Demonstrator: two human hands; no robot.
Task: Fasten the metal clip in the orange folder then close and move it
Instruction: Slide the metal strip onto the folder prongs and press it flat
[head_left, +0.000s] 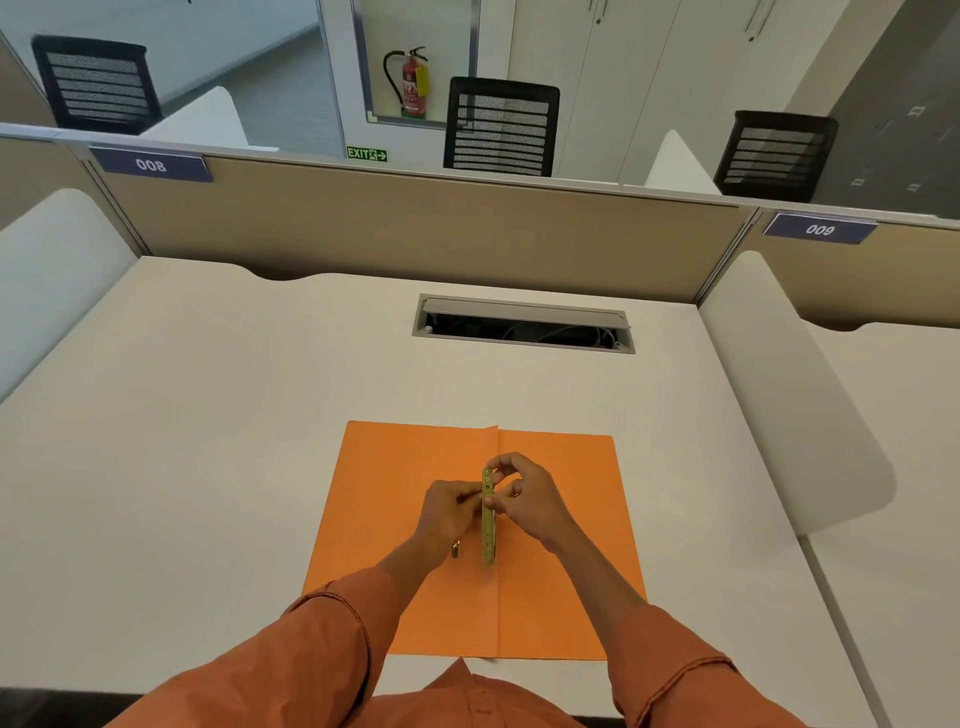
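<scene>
The orange folder (561, 545) lies open and flat on the white desk (208, 467), its centre crease running toward me. Along that crease stands a long brass metal clip (489, 530). My left hand (447, 514) pinches the clip from the left near its upper half. My right hand (524, 499) grips it from the right, fingers curled over its top end. A small brass piece (455, 551) shows just under my left wrist; whether it is loose or attached I cannot tell.
A cable tray opening (522, 327) with its lid raised sits in the desk beyond the folder. White side dividers (789, 405) and a beige back partition (415, 228) bound the desk. Black mesh chairs (501, 130) stand behind the partition.
</scene>
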